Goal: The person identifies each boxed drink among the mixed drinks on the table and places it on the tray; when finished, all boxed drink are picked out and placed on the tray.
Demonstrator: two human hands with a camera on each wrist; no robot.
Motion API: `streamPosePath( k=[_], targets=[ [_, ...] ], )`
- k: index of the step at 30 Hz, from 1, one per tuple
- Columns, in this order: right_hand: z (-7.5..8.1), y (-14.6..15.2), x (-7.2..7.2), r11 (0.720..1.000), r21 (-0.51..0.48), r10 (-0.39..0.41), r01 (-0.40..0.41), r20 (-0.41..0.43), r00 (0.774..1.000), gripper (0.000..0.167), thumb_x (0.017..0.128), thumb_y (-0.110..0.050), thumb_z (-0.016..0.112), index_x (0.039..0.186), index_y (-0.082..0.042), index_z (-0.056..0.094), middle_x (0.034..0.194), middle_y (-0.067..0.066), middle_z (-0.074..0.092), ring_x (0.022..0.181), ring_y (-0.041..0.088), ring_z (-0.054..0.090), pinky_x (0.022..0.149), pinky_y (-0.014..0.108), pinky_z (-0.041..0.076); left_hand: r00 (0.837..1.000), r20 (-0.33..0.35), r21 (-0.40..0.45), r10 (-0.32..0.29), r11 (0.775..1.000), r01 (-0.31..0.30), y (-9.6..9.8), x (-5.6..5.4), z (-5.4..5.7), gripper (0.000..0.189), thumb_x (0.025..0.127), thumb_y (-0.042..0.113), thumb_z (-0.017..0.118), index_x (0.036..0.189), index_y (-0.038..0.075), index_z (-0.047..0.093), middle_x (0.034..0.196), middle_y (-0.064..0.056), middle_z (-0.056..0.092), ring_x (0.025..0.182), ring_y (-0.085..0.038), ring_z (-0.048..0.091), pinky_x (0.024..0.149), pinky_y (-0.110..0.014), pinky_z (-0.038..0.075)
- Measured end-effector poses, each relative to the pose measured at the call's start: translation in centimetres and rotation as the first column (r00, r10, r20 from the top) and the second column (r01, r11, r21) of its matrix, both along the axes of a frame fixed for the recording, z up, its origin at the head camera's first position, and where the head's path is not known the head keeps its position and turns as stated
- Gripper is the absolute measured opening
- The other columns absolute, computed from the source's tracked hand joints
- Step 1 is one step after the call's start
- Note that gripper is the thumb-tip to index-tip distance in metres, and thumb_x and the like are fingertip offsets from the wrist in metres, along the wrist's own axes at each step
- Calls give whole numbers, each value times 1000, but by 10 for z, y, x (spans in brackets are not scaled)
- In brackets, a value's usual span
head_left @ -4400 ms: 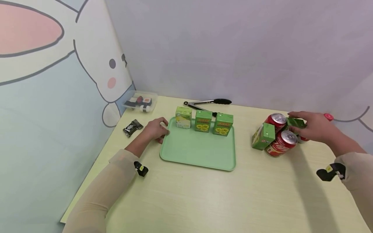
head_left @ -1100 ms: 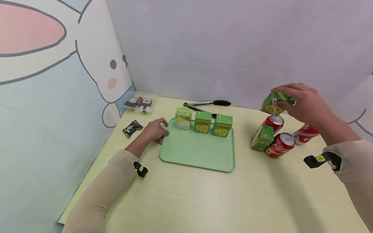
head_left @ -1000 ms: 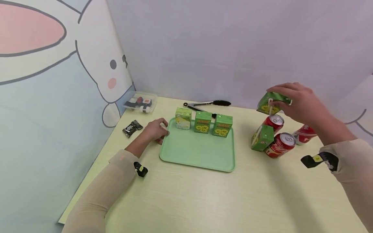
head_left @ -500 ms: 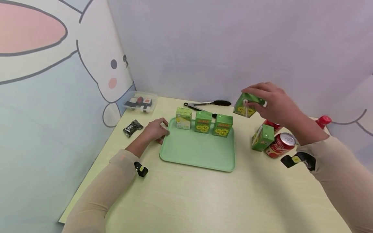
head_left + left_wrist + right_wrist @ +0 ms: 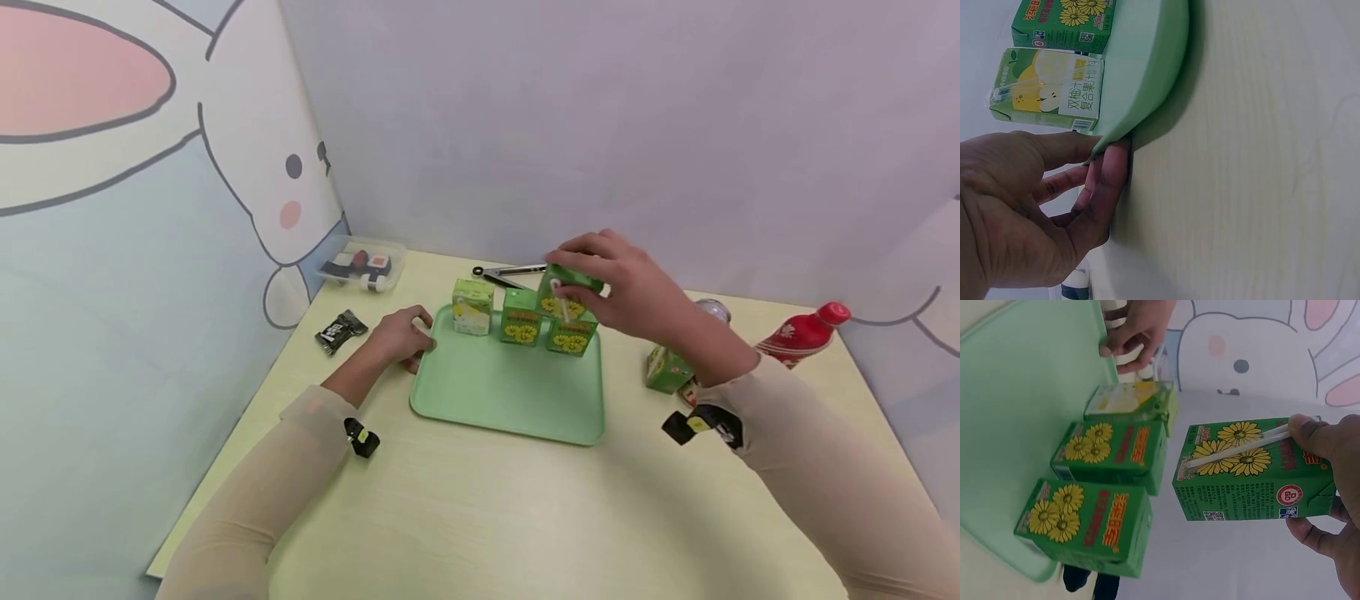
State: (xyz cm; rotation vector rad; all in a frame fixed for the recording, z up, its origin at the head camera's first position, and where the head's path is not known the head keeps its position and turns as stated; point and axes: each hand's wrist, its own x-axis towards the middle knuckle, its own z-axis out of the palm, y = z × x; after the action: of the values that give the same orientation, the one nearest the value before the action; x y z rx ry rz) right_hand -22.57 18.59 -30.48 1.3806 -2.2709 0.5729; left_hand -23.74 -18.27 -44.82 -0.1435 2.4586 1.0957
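My right hand (image 5: 622, 279) holds a green drink carton (image 5: 1235, 487) with yellow flowers and a straw on its side. The carton is in the air above the back right of a light green tray (image 5: 510, 392). Along the tray's back edge stand a pale lemon-print carton (image 5: 472, 312) and two flower-print cartons: a middle one (image 5: 521, 325) and a right one (image 5: 570, 340), partly covered by the held carton in the head view. At the tray's left edge, my left hand (image 5: 1035, 206) pinches the rim, thumb on top and fingers underneath.
Right of the tray stand another green carton (image 5: 667, 373), cans mostly hidden by my right arm, and a red bottle (image 5: 806, 332). Tongs (image 5: 510, 273) lie behind the tray. To the left are dark wrapped snacks (image 5: 341, 332) and a clear box (image 5: 360, 265) with sushi-like pieces.
My right hand has lifted the flower-print carton from among the cans at the right and carried it left to above the tray. The left hand has stayed at the tray rim.
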Motion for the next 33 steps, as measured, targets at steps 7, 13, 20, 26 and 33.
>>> streamPosePath(
  k=[7,13,20,26,33],
  targets=[
    [-21,-38,1,999,32,41,-44,86,995,49,96,-12,87,143,-7,74,131,18,73,114,36,65,86,48,59,1000,-8,-3,0,1000,0,-1,-1,-3,37,105,16,74,139,13,58,107,-14,75,60,-16,70,59,-31,65],
    [-41,-65,3,997,65,32,-43,161,986,44,100,-19,84,142,-9,74,133,15,72,114,33,64,91,48,60,1000,-8,4,12,1000,-12,0,-2,-4,36,105,16,74,137,13,59,103,-13,74,59,-16,69,59,-31,65],
    [-72,-90,-1,993,106,24,-46,202,979,44,103,-22,81,146,-13,73,135,12,72,114,30,66,93,45,61,1000,-2,1,8,1000,-8,-1,-1,-1,36,105,15,74,137,13,58,99,-12,74,58,-16,69,58,-32,65],
    [-93,-108,-4,988,148,10,-43,216,976,47,105,-24,79,150,-13,70,141,14,71,119,32,66,106,51,58,1000,-2,15,6,1000,-6,-2,-3,-2,37,105,14,74,138,12,58,102,-13,74,61,-16,70,61,-33,67],
    [-112,-120,-3,980,197,-14,-26,199,980,46,108,-27,74,152,-14,68,146,15,67,135,35,65,127,59,48,1000,4,39,2,999,-2,-4,-3,-4,37,105,14,73,138,12,58,100,-12,72,63,-16,68,61,-34,67]
  ],
)
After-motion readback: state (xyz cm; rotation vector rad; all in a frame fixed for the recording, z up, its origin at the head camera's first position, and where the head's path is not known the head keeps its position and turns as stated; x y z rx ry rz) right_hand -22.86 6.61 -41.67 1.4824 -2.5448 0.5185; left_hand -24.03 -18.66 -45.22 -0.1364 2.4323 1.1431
